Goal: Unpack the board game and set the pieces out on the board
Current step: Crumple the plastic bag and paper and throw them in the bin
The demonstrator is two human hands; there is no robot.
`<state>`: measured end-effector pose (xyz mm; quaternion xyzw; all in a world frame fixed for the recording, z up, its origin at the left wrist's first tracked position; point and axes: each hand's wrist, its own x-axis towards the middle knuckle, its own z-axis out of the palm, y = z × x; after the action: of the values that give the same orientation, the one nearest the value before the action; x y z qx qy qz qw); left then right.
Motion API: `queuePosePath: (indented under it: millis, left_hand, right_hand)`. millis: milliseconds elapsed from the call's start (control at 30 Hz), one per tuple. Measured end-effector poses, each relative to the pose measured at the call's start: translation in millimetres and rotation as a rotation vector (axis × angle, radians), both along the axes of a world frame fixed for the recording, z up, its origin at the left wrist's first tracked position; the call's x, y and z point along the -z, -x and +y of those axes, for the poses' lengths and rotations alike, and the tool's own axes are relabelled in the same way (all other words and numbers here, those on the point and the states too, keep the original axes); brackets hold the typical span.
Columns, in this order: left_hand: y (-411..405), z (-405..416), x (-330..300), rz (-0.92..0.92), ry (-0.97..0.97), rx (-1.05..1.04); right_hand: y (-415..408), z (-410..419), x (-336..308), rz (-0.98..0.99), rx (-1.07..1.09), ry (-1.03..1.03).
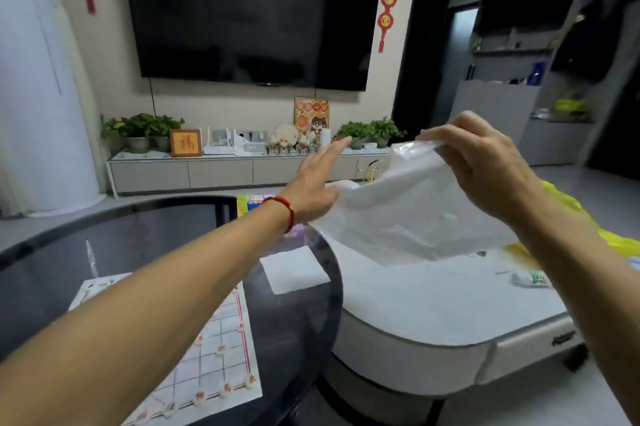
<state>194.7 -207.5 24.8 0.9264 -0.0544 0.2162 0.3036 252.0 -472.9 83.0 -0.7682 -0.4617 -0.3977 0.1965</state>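
We hold a clear plastic bag [408, 211] up in the air, above the gap between the dark round worktop [294, 314] and the white low table [433, 304] to its right. Our right hand [485, 166] pinches the bag's top edge, its fingers [436, 138] curled round the film. Our left hand [318, 183] reaches forward with straight fingers, and its palm side lies against the bag's left edge; we cannot tell whether the thumb grips the film. A red cord bracelet [289, 214] sits on the left wrist.

The paper game board [221, 349] lies flat on the worktop near its front edge, partly hidden under our left forearm. Round pale pieces [225, 387] with red marks stand on the board's grid lines, most of them along the board's near and right sides. A white square sheet [294, 268] lies on the worktop at its right edge, just past the board's far corner. A colourful box [252, 204] shows at the worktop's far edge, behind the left wrist. A small white tube [530, 278] lies on the white table towards its right side.
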Motion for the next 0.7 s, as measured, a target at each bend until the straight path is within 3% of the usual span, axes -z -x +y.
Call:
queuePosePath:
  millis: [100,200,400,700]
  left_hand:
    - [22,19,-36,0.081,0.114,0.091]
    - [55,27,-54,0.040,0.150,0.100]
    - [123,79,-47,-0.142,0.329,-0.135]
    - [202,119,-86,0.252,0.215,-0.091]
  right_hand:
    - [17,3,-45,0.034,-0.046,-0.127]
    - [22,19,-67,0.194,-0.062,-0.265]
    - [15,53,-69,0.283,-0.011,-0.290]
    - [71,150,-76,0.432,-0.315,-0.308]
